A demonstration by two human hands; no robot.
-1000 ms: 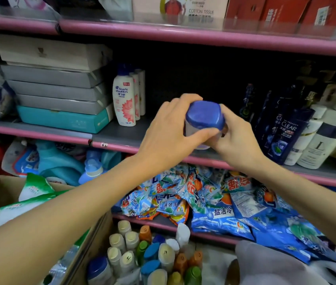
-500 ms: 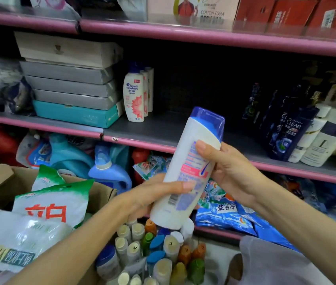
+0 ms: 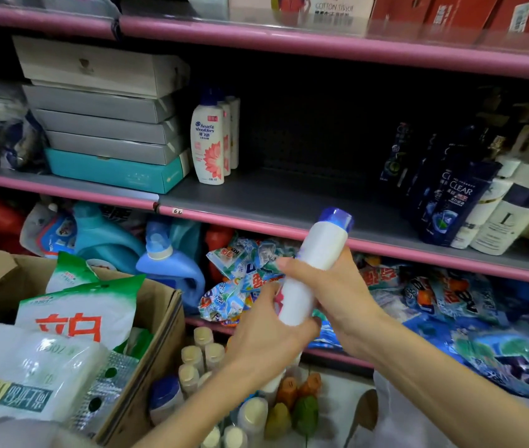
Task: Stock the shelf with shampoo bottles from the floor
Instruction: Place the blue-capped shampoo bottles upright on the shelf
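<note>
I hold the bottle (image 3: 313, 270) below the shelf (image 3: 289, 202), cap tilted up toward it; right hand (image 3: 337, 295) wraps its middle, left hand (image 3: 269, 331) curls round its base.

Small shop, pink-edged shelves (image 3: 289, 226) stocked with shampoo, detergent packets (image 3: 434, 295)
</note>
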